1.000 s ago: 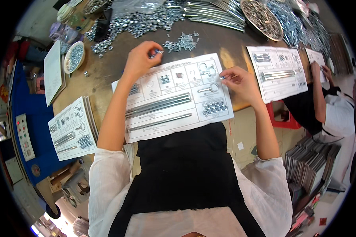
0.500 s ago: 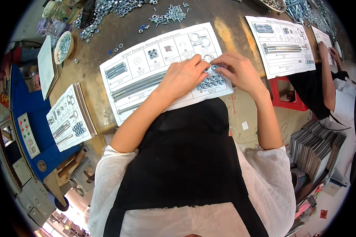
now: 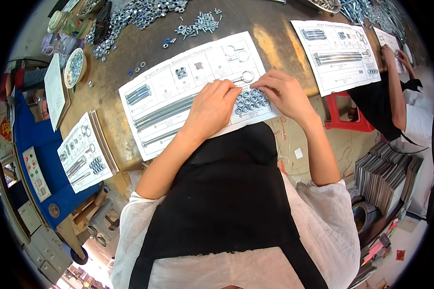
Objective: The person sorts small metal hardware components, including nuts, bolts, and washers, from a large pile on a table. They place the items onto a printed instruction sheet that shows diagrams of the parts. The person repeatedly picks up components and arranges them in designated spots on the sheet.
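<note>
Fingertips of both hands meet over a cluster of silver hex nuts laid in rows on a white printed hardware sheet; the left hand lies palm down with its fingers close together, tips touching the nuts' left edge, while the right hand curls its narrowed fingers at the cluster's upper right edge, and whether either pinches a nut cannot be told. The sheet rests on a worn brown worktable, with long bolts laid on its left part. Loose screws lie beyond it. A second sheet sits to the right, near another person's hand.
</note>
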`<action>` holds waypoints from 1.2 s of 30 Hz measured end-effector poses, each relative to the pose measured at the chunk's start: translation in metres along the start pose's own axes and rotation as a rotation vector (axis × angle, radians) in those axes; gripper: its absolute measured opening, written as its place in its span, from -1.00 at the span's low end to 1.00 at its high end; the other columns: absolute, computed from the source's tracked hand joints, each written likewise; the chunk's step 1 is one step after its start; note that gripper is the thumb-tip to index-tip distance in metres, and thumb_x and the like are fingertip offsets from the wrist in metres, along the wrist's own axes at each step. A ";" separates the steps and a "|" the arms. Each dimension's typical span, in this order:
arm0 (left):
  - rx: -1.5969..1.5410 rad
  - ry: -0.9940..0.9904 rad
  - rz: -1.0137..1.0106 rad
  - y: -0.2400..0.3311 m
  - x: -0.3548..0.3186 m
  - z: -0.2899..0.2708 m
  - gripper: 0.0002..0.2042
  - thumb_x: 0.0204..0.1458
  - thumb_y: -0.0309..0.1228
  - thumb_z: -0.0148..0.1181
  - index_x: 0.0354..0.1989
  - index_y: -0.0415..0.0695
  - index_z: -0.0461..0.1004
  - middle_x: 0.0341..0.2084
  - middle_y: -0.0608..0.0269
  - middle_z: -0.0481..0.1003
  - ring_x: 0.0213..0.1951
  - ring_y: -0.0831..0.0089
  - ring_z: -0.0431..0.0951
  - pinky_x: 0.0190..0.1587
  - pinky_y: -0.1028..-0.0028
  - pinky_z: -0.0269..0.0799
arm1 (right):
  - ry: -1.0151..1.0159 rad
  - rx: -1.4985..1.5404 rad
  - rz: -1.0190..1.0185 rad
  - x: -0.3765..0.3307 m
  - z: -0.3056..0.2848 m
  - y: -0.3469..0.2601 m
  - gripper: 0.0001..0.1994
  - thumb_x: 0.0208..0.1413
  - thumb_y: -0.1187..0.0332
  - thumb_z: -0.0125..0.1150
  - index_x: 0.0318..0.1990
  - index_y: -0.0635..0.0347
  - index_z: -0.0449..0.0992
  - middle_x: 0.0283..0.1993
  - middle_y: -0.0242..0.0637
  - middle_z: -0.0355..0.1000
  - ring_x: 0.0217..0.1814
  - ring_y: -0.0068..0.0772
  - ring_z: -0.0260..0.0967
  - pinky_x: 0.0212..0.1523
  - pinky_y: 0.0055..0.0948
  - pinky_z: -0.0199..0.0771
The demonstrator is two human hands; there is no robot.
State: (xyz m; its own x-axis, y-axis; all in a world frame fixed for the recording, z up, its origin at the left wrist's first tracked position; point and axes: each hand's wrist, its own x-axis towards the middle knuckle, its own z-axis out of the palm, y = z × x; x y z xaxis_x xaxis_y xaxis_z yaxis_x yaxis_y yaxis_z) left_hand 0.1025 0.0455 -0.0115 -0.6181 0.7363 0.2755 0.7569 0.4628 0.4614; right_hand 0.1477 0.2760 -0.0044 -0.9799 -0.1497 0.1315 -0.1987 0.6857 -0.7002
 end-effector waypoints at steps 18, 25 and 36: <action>-0.270 -0.040 -0.100 0.015 -0.017 -0.001 -0.46 0.13 -0.60 0.12 0.34 -0.25 0.25 -0.16 0.02 0.51 -0.09 0.09 0.51 -0.08 0.25 0.47 | 0.000 0.045 0.112 -0.004 0.000 -0.006 -0.87 0.15 0.50 0.23 -0.19 0.16 0.66 -0.25 -0.22 0.53 -0.23 -0.17 0.51 -0.20 -0.32 0.49; -0.089 0.215 -0.442 -0.093 0.068 -0.041 -0.82 0.16 -0.27 0.23 -0.26 -0.13 0.56 -0.27 0.09 0.53 -0.24 0.05 0.58 -0.16 0.16 0.48 | 0.141 -0.016 -0.015 0.093 0.001 -0.018 -0.84 0.20 0.44 0.21 -0.11 0.15 0.65 -0.23 -0.20 0.55 -0.23 -0.24 0.53 -0.21 -0.38 0.50; 0.183 0.135 -0.526 -0.132 0.094 -0.008 -0.86 0.07 -0.44 0.23 -0.28 -0.22 0.45 -0.27 -0.10 0.49 -0.21 -0.11 0.58 -0.15 0.03 0.52 | -0.010 -0.514 -0.421 0.197 0.044 0.022 -0.94 -0.03 0.35 0.27 -0.37 0.03 0.60 -0.26 -0.27 0.47 -0.14 -0.20 0.53 -0.23 -0.22 0.60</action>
State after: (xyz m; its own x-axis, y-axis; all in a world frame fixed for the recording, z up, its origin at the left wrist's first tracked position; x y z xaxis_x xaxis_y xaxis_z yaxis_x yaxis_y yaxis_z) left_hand -0.0569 0.0493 -0.0394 -0.9340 0.3197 0.1595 0.3572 0.8365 0.4154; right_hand -0.0488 0.2305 -0.0244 -0.8174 -0.4842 0.3122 -0.5489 0.8192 -0.1665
